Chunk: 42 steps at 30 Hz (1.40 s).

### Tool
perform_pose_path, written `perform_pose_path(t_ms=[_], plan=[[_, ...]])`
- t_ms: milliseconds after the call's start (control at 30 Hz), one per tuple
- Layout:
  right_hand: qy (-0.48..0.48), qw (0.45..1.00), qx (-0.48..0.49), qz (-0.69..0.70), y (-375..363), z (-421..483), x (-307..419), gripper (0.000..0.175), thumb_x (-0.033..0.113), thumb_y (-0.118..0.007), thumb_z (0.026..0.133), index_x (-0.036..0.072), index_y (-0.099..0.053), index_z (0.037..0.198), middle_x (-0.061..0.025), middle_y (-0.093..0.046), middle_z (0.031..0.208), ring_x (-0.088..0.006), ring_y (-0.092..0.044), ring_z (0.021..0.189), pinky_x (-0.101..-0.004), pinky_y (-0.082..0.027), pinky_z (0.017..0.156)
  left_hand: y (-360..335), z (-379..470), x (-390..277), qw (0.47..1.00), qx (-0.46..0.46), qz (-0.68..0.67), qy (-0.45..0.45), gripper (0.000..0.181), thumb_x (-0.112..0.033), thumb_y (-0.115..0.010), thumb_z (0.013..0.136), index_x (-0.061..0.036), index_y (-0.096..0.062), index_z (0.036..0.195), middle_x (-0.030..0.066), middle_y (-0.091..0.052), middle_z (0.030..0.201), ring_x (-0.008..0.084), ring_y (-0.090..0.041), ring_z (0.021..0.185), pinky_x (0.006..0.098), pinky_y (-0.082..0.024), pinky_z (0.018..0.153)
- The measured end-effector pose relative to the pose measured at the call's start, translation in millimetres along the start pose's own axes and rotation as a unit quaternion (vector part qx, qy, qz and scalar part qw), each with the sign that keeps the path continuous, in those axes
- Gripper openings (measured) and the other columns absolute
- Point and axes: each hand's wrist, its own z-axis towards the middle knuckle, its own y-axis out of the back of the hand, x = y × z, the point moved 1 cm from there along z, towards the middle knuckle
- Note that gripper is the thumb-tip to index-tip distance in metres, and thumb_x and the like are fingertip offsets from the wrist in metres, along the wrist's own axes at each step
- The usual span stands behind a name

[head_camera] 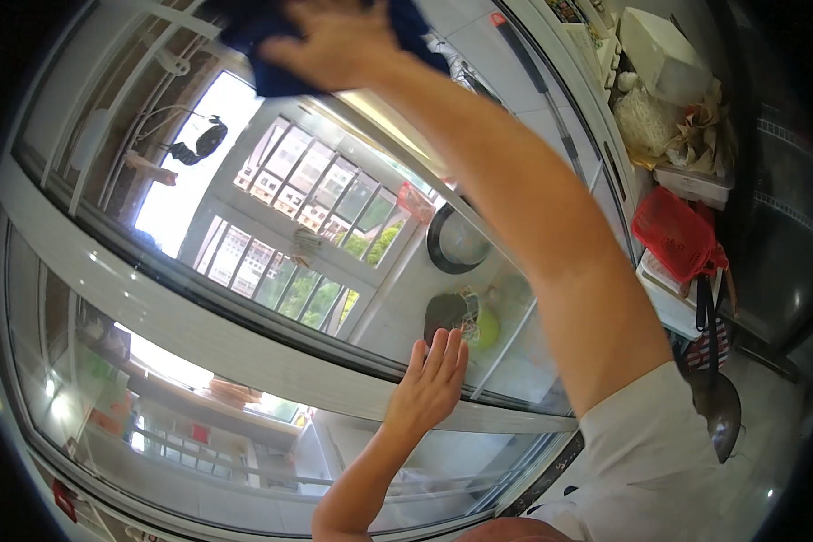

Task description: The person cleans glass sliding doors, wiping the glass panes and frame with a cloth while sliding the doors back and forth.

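Note:
My right hand (339, 44), blurred, presses a dark blue cloth (278, 74) against the upper part of a framed glass door (386, 305). Its fingers are spread over the cloth, and the top of the hand is cut off by the picture's edge. Lower down, my left hand (425, 389) rests flat with nothing in it, fingers pointing up. It lies over the door's pale frame rail (244, 352), and its fingertips reach onto the glass. My right arm, in a light short sleeve, crosses in front of the pane.
Through the glass show a barred window (318, 186), a round dark-rimmed pan (457, 237) and a green item (488, 328). To the right are a black-handled pole (522, 54), a red plastic basket (674, 230), a white container (664, 61) and a dark rounded pan (718, 413).

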Motion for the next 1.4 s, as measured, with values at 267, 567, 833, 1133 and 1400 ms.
perform_pose_path(t_ms=[267,567,833,1133,1400], plan=[[-0.271,0.949,-0.007,-0.162,3.4,-178.7,-286.7,0.074,0.028,-0.061,0.091,-0.001,-0.037,0.155,-0.0167,-0.026,0.167,-0.0376,-0.018,0.156,-0.0706,-0.022,0.116,-8.6,15.8,-7.8,1.0,-0.009,0.013,0.011,0.073,-0.031,-0.074,0.083,-0.0099,-0.05,0.148,0.0123,-0.045,0.159,0.0329,-0.041,0.148,0.0561,-0.027,0.122],[-0.1,0.994,0.037,0.009,1.8,-370.3,-119.8,0.083,0.054,-0.066,0.089,-0.008,-0.052,0.142,-0.0362,-0.036,0.154,-0.0585,-0.027,0.145,-0.0804,-0.001,0.113,0.8,17.4,-14.0,0.997,0.069,0.031,0.024,0.082,-0.038,-0.076,0.084,-0.0144,-0.043,0.155,0.0125,-0.039,0.162,0.0352,-0.033,0.152,0.0577,-0.024,0.124],[-0.279,0.956,-0.061,-0.071,18.9,-324.7,-301.9,0.08,0.054,-0.053,0.098,-0.013,-0.05,0.14,-0.0299,-0.04,0.152,-0.0472,-0.027,0.149,-0.0695,-0.016,0.119,-22.4,70.1,-60.1,0.988,0.103,-0.08,0.089,0.074,-0.039,-0.07,0.089,-0.0128,-0.046,0.154,0.0159,-0.035,0.165,0.0398,-0.024,0.156,0.0634,-0.012,0.124],[-0.655,0.753,0.067,-0.01,11.3,-553.9,-353.2,0.066,0.026,-0.05,0.097,-0.001,-0.034,0.156,-0.0207,-0.018,0.167,-0.0425,-0.009,0.157,-0.0724,-0.022,0.116,-132.9,231.3,-150.3,0.992,0.021,-0.113,0.044,0.066,-0.036,-0.062,0.096,-0.0106,-0.045,0.155,0.0114,-0.038,0.164,0.0334,-0.022,0.157,0.0546,-0.006,0.127],[-0.7,0.685,0.202,0.001,-6.8,-735.5,-213.3,0.074,0.02,-0.066,0.087,-0.007,-0.036,0.15,-0.0291,-0.025,0.159,-0.0486,-0.017,0.153,-0.073,-0.024,0.115,-187.2,250.3,-217.2,0.987,-0.008,-0.158,0.026,0.061,-0.032,-0.061,0.095,-0.0064,-0.05,0.149,0.0153,-0.039,0.163,0.0344,-0.024,0.156,0.0515,-0.007,0.128]])
